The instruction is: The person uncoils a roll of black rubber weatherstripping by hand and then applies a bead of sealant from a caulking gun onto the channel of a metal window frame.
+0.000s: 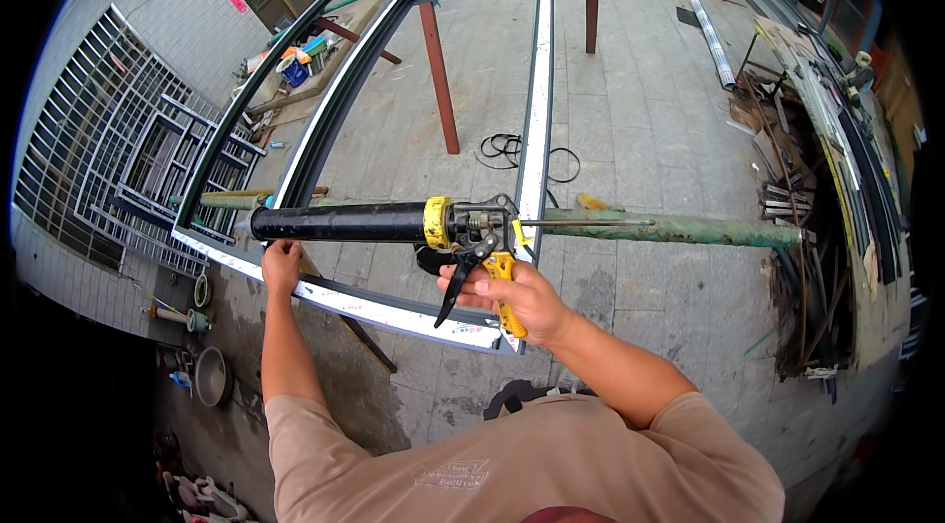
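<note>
A caulking gun (340, 224) with a long black barrel, yellow collar and thin metal rod lies level across my view, its nozzle end to the left. My right hand (522, 302) is wrapped round its yellow handle (504, 277), behind the black trigger (463, 282). At the barrel's front end, my left hand (282, 265) grips from below with curled fingers; the fingertips are partly hidden. Under the gun stretches a large window frame (394, 314), dark-edged and covered in white film. Its near corner is just in front of my body.
Green pipes (679, 228) on rusty brown posts (438, 80) hold up the frame. A black strap (502, 147) lies coiled on the paving. To the right are piled metal profiles (856, 149); at left, metal grilles (172, 164) lean by a wall and a basin (212, 375) sits low.
</note>
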`<state>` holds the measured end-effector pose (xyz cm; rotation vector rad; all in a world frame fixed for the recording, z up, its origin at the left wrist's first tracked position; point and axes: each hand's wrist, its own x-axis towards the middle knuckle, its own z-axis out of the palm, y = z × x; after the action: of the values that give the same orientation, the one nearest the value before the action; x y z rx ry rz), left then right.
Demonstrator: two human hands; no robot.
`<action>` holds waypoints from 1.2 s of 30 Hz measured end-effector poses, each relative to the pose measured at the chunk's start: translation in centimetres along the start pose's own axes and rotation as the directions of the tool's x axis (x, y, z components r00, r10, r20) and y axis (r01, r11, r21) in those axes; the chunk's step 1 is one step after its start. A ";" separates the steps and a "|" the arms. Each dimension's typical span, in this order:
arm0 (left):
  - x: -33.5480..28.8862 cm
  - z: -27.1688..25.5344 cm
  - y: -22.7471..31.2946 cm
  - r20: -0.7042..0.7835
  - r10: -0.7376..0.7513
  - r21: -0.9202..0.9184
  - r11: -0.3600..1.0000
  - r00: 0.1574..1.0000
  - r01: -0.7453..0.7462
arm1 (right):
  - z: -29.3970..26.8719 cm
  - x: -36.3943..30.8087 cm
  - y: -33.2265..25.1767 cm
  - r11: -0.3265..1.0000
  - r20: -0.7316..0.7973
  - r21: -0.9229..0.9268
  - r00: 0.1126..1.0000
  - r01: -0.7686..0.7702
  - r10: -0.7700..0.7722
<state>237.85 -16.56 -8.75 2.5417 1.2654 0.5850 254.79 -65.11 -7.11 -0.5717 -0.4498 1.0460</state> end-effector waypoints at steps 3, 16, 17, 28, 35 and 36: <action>-0.1 0.1 0.2 -0.003 -0.008 0.011 1.000 1.000 0.008 | -0.2 -0.2 0.1 1.000 0.016 -0.021 1.000 0.008 -0.007; -0.8 -0.4 1.3 0.026 -0.061 0.029 0.998 0.998 0.060 | -0.2 -0.2 0.3 1.000 -0.018 -0.013 1.000 -0.003 0.003; -0.9 -0.5 1.7 0.019 -0.069 0.027 0.997 0.997 0.069 | -0.2 -0.2 0.3 1.000 -0.010 -0.016 1.000 -0.010 0.010; -0.8 -0.6 0.4 0.033 -0.075 0.110 0.991 0.997 0.071 | 0.5 0.2 0.5 1.000 -0.076 -0.021 0.997 -0.010 0.008; -0.6 -0.4 1.7 0.035 -0.101 0.130 0.987 0.994 0.095 | 0.1 -0.1 0.9 1.000 -0.098 0.007 0.995 0.025 -0.025; -0.8 -0.5 1.3 0.032 -0.103 0.125 0.987 0.994 0.098 | 0.3 -0.1 1.0 1.000 -0.098 0.009 0.995 0.026 -0.025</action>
<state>238.12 -17.98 -8.05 2.5549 1.4483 0.4479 253.96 -64.78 -7.52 -0.6041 -0.3645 0.9908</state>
